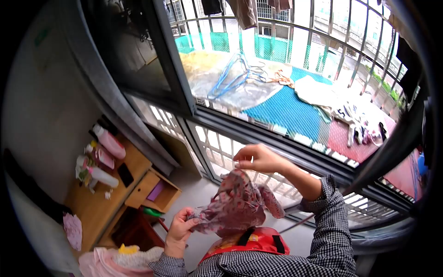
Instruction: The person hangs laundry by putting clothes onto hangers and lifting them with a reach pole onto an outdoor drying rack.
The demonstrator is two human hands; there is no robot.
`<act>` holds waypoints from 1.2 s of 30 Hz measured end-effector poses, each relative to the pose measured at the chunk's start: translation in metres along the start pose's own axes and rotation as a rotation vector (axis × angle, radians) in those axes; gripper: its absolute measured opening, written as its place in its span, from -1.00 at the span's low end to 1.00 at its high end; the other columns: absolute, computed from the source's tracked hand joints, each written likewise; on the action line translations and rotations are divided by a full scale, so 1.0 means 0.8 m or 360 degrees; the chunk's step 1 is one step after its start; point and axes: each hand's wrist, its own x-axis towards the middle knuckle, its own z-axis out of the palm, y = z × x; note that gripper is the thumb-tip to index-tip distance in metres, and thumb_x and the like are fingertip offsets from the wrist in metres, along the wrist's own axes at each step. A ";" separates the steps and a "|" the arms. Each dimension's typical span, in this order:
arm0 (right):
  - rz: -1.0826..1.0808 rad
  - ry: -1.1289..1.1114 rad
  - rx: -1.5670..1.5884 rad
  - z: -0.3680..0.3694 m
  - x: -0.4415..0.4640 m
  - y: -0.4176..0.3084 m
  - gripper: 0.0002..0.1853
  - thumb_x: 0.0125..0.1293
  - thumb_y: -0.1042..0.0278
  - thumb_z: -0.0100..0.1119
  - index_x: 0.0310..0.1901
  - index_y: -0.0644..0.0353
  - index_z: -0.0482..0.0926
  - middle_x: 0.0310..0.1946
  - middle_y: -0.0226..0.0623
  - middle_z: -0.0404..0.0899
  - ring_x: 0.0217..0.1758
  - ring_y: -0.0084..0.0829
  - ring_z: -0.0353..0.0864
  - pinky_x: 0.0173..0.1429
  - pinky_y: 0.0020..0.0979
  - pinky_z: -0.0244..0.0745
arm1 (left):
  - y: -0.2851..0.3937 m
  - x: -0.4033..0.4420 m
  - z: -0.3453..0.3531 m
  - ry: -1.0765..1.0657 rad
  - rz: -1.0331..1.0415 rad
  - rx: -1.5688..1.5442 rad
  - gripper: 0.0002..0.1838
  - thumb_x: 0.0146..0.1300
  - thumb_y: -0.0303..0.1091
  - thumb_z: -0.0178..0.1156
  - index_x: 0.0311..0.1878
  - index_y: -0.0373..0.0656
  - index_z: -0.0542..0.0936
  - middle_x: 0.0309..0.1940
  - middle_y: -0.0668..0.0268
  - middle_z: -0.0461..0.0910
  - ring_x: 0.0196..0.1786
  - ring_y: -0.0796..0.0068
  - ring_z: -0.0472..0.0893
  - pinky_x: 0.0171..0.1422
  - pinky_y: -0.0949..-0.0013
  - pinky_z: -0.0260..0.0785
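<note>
A pinkish-grey floral garment [235,201] hangs crumpled in front of my body, with what looks like a sleeve hanging at its right side. My left hand [180,230] is closed on its lower left edge, thumb on top. At the garment's raised top, my right hand [262,159] has its fingers curled, the thumb and fingertips meeting the cloth. Part of that grip is hidden. Below the garment, a red apron or bag with dark straps [265,240] lies against my checked clothing.
A window frame [272,138] stands close ahead. Beyond it, a barred ledge bears blue hangers [228,76], a blue mat [290,111] and white clothing [318,94]. At left, a wooden desk [124,157] holds bottles [109,142], a phone [125,175] and an open drawer [168,189]. Pink cloth [99,263] lies lower left.
</note>
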 end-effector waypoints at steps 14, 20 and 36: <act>0.1085 0.1744 0.1183 -0.151 0.365 0.258 -0.51 0.13 0.38 0.22 0.07 0.26 0.27 -0.42 -0.15 0.53 -0.60 -0.38 0.57 -0.69 -0.44 0.40 | 0.068 0.149 -0.021 0.0113 -0.0072 -0.0378 -0.79 0.11 -0.63 0.15 -0.16 -0.23 0.50 -0.55 0.33 0.42 -0.61 0.58 0.32 -0.50 0.43 0.22; 0.0872 0.1947 0.0738 -0.168 0.372 0.246 -0.83 0.13 0.39 -0.04 -0.25 0.23 0.42 -0.61 -0.34 0.46 -0.70 -0.53 0.40 -0.73 -0.47 0.25 | 0.107 0.214 -0.032 -0.0072 -0.0306 -0.0213 -0.81 0.17 -0.61 0.11 -0.13 -0.26 0.49 -0.46 0.31 0.49 -0.62 0.66 0.31 -0.55 0.58 0.12; 0.0454 0.1855 0.1205 -0.182 0.222 0.087 -0.86 0.29 0.41 -0.12 -0.15 0.17 0.37 -0.69 -0.54 0.22 -0.78 -0.69 0.13 -0.76 -0.58 -0.03 | 0.148 0.339 -0.047 -0.0873 -0.0559 0.0157 -0.71 0.28 -0.53 0.04 0.07 -0.22 0.41 -0.58 0.37 0.49 -0.63 0.75 0.37 -0.57 0.71 0.18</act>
